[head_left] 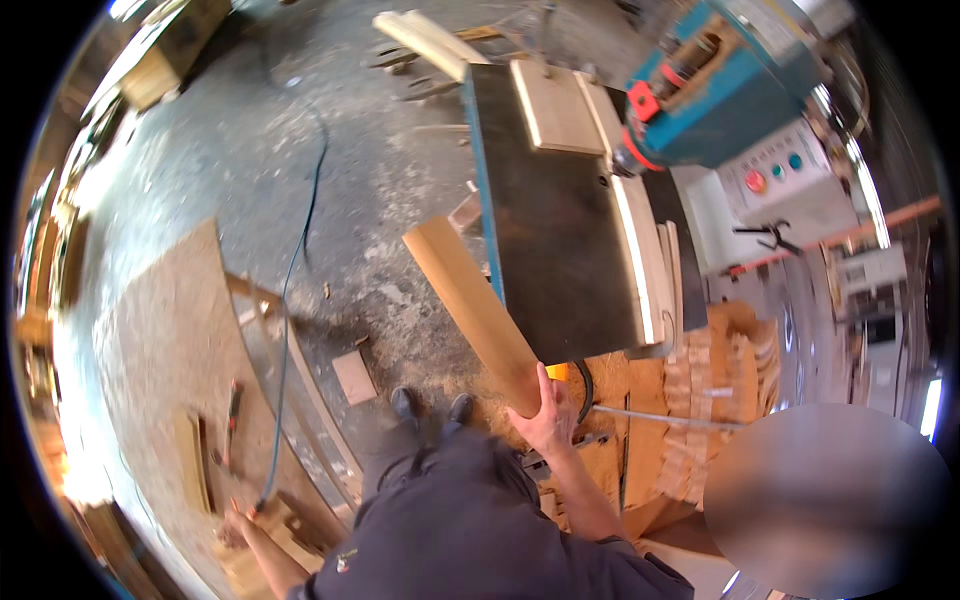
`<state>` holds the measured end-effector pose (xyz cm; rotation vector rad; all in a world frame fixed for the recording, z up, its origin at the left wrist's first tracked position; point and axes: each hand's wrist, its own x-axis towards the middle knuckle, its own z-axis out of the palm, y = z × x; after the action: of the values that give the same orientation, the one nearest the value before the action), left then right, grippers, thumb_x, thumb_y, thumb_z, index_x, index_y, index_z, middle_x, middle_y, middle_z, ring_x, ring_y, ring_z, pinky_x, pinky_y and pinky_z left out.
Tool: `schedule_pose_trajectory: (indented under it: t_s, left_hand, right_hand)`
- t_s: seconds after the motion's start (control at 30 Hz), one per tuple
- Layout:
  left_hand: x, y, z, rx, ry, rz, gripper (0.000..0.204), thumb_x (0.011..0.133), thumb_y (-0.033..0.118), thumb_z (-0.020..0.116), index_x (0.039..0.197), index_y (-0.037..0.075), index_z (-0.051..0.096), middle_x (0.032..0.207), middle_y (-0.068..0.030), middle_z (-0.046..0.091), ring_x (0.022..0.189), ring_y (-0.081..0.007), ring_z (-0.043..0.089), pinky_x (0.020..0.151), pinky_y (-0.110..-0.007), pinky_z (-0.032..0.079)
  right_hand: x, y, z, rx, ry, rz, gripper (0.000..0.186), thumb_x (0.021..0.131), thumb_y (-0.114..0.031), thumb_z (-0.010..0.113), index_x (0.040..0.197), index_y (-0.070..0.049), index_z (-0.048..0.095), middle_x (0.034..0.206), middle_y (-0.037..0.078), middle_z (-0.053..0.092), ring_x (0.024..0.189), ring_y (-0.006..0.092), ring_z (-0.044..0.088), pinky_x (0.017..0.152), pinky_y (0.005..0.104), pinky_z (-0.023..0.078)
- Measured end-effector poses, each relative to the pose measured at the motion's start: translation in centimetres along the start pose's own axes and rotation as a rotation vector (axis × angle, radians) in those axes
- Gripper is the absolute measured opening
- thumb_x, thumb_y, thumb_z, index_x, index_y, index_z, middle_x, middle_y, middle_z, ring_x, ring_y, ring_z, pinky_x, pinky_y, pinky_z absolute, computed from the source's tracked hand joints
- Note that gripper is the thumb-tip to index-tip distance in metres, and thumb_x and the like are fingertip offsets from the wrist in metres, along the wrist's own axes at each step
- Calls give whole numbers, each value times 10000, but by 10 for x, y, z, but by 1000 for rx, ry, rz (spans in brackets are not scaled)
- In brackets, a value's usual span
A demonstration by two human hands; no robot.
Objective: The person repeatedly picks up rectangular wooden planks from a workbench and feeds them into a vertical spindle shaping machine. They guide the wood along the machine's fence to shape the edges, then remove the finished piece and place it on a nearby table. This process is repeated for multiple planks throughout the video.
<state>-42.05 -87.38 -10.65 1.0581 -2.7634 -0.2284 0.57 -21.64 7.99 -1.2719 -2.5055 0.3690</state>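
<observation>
My right hand (pixel 548 418) grips the near end of a flat wooden board (pixel 470 305), its thumb lying along the upper face. The board slants away to the far left, beside the machine table's near-left corner. At the lower left, my left hand (pixel 233 527) is down at some light wooden pieces (pixel 275 555) on a plywood-topped bench (pixel 150 320). Its fingers are small and blurred, so their grip is unclear. Close to that hand is the orange-tipped end of a teal hose (pixel 283 395).
At the right stands a teal machine (pixel 725 110) with a dark table (pixel 560 240) and wooden fence strips (pixel 640 260). Its control box (pixel 775 175) has coloured buttons. Stacked wooden parts (pixel 735 400) lie nearer me. A hammer-like tool (pixel 232 425) rests on the bench; the hose crosses the floor.
</observation>
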Motion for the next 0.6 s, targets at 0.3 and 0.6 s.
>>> schedule_pose_trajectory:
  t_s: [0.3, 0.6]
  left_hand:
    - [-239, 268, -31, -885, -499, 744, 410, 909, 9, 628, 1319, 11, 621, 1192, -136, 646, 1021, -283, 631, 916, -399, 516]
    - [-646, 390, -165, -767, -1001, 1672, 508, 910, 170, 746, 1397, 98, 621, 1411, -194, 583, 1321, -395, 548, 1120, -475, 463]
  right_hand:
    - [-48, 89, 0, -61, 122, 428, 1011, 677, -314, 919, 1568, -186, 458, 1142, 219, 629, 1025, 422, 654, 861, 539, 545]
    - [-1, 162, -31, -131, 173, 465, 939, 727, -282, 924, 1544, -136, 485, 1341, 232, 495, 1227, 424, 537, 974, 525, 503]
